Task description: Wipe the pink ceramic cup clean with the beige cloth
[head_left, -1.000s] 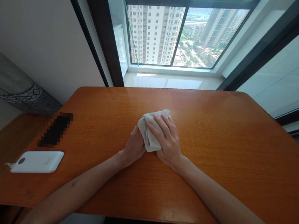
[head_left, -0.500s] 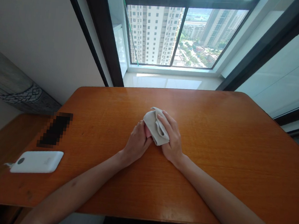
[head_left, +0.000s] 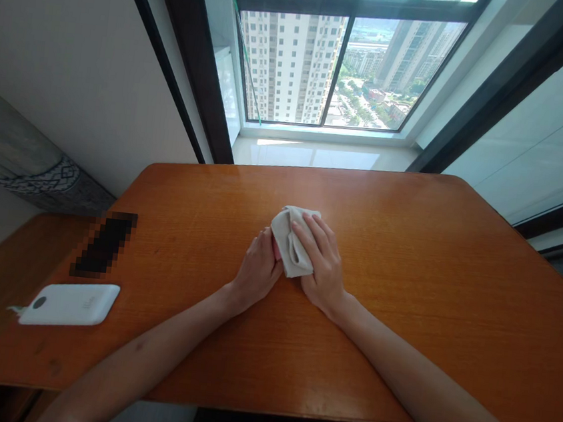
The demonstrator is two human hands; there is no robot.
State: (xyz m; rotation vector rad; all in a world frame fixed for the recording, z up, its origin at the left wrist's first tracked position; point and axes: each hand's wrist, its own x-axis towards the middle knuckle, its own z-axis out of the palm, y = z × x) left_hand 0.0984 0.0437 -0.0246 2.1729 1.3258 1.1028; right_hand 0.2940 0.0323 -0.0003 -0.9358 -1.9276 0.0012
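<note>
A folded off-white cloth lies in the middle of the wooden table, gathered between my two hands. My left hand presses against the cloth's left side, and its fingertips seem tucked into the fold. My right hand lies over the cloth's right part, with the fingers spread across the top. Both wrists rest near the table, and the cloth's underside is hidden.
At the table's left stand a pixelated dark phone-like object and a white power bank with a cable. A lower wooden surface lies further left. Beyond the table's far edge is a floor-to-ceiling window.
The cloth has been folded narrower and has shifted slightly right. My left hand has moved right, and its fingertips now show at the fold.
</note>
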